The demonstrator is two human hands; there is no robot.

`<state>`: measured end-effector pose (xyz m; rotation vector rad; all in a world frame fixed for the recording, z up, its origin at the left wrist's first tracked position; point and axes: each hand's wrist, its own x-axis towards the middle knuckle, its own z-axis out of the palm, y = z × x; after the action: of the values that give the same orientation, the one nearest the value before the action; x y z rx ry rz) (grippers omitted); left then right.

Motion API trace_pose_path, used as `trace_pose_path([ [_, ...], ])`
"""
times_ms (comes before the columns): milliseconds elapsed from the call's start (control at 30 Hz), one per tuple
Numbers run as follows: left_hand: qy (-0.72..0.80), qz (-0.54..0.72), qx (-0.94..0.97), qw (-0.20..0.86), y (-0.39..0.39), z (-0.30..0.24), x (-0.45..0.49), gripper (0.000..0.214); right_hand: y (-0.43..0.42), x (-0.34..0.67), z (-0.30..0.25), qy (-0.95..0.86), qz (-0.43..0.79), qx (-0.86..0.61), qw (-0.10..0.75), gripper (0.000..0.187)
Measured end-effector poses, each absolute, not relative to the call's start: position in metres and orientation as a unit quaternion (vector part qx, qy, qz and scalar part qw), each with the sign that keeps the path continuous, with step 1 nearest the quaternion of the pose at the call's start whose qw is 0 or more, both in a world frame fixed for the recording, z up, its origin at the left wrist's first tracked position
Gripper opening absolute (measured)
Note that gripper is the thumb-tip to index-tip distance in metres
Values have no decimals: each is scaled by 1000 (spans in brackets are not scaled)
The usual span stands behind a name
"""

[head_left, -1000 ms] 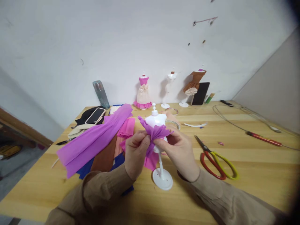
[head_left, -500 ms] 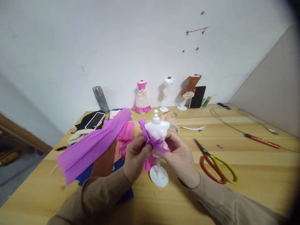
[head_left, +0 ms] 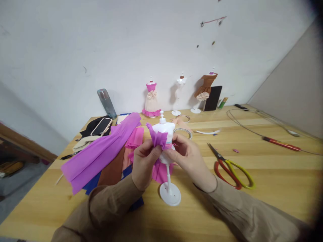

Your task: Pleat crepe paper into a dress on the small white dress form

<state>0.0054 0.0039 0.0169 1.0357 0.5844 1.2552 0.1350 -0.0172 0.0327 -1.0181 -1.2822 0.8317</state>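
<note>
Between my hands is a small white mannequin on a round-based stand, tilted slightly. A piece of purple crepe paper covers one side of its chest. My left hand is closed, thumb and fingers pinching that paper against the waist. On the other side my right hand is closed around the waist, its thumb and fingertips pressing the mannequin near a frayed pink strip. Part of the waist is hidden by my fingers. Behind and below it shows a bright pink piece of crepe paper.
Scissors with red and yellow handles lie at right. A long purple crepe paper sheet and other coloured pieces are piled at left, near a phone. Several small mannequins, including a pink-dressed one, stand by the wall. Tape rolls lie behind my hands.
The mannequin has shifted a little left and its base now shows more of its stem. The purple paper's flap stands up more on the chest. Both hands still grip at the waist.
</note>
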Motion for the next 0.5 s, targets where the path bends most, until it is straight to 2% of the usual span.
trace_pose_path([
  [133,260,540,450,663,5,19,7,23,-16,134,31,-537,341,-441,633,20],
  [233,273,536,480,639,4,20,6,24,-13,134,29,-510,378,-419,649,23],
  [367,323,538,585,515,-1,27,2,33,-11,136,28,-471,427,-399,661,26],
  [500,354,518,676,386,-5,29,-2,26,-11,135,28,-463,418,-413,663,24],
])
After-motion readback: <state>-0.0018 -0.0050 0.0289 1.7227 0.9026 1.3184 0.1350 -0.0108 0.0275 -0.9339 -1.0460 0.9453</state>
